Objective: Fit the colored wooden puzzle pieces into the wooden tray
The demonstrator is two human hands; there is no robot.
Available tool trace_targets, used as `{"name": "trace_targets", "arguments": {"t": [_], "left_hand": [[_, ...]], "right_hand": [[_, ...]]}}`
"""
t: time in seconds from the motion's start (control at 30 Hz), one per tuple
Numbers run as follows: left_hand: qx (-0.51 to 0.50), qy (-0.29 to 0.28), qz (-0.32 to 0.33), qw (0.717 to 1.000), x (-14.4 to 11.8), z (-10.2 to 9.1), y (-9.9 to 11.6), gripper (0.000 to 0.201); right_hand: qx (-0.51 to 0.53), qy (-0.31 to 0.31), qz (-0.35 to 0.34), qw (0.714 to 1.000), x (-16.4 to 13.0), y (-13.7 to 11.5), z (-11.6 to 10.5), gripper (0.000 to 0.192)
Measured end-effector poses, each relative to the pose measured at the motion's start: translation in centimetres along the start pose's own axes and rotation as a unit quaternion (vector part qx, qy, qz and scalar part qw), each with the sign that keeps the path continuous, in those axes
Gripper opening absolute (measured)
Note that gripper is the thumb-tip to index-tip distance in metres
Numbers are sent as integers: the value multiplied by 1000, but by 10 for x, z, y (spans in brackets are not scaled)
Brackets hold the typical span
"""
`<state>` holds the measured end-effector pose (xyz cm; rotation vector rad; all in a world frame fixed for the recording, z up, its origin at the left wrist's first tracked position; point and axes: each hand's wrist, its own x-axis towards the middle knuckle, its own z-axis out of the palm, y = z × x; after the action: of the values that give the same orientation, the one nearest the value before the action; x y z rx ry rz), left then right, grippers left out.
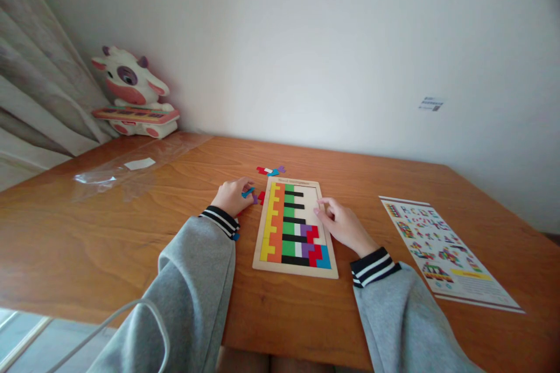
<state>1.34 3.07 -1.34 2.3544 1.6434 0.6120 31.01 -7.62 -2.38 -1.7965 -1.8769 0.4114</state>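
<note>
A wooden puzzle tray (pixel 295 268) lies on the table in front of me, partly filled with yellow, orange, green, black, purple, red and blue blocks. My left hand (pixel 231 195) rests just left of the tray with its fingers closed on a small blue piece (pixel 248 192); a purple and a red piece (pixel 261 197) lie beside it. My right hand (pixel 343 224) lies on the tray's right edge, fingertips touching the bare upper right part. A few loose pieces (pixel 271 171) sit beyond the tray's top edge.
A printed pattern sheet (pixel 441 247) lies on the table to the right. A clear plastic bag (pixel 131 169) lies at the back left. A plush cow toy (pixel 131 93) with a box stands in the far left corner by a curtain. A white cable (pixel 144 315) hangs near my left sleeve.
</note>
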Motion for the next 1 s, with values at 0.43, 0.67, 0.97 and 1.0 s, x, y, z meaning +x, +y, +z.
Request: {"name": "trace_targets", "arguments": {"t": [0.43,0.67,0.97,1.0], "left_hand": [[-67,110,249,960,-10,5,20,31],[-162,172,433,870,-28,18,79,23],[-214,182,389,877,-34,40,85,16],[-216,183,390,876,-34,39,86,14]], "right_hand": [[74,48,-3,996,3,-4,3,42],[370,-47,35,927,1,-32,0,53],[455,-150,55,876,1,-29,-1,50],[468,-151,55,869,1,-26,-1,47]]}}
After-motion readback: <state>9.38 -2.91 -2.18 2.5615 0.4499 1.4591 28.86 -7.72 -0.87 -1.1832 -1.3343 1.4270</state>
